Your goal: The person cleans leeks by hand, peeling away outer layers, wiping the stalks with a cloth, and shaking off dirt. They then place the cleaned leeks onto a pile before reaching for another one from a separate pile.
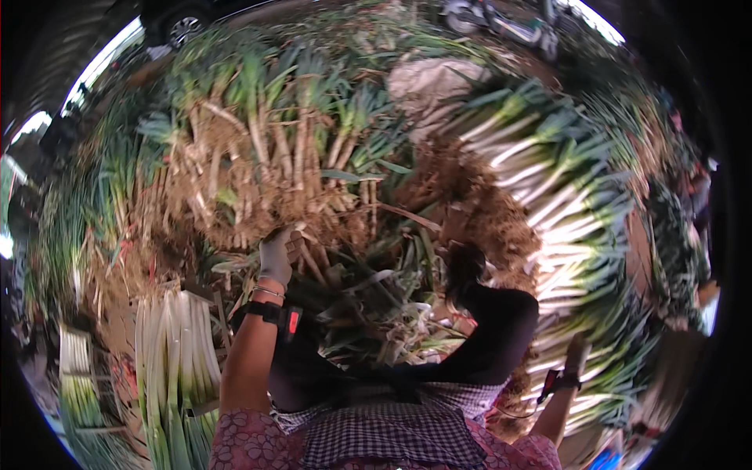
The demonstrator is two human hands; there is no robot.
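We're in a covered vegetable yard or wholesale market; can't tell which. Evidence: soil-rooted leeks heaped on the ground, white-stalked leeks in rows at right, leaf scraps between. We also see a ribbed roof, a car wheel and a scooter along the far edge.

Brown-sheathed leeks are heaped ahead, roots nearest; white-stalked leeks are ranged at right, leaves outward.
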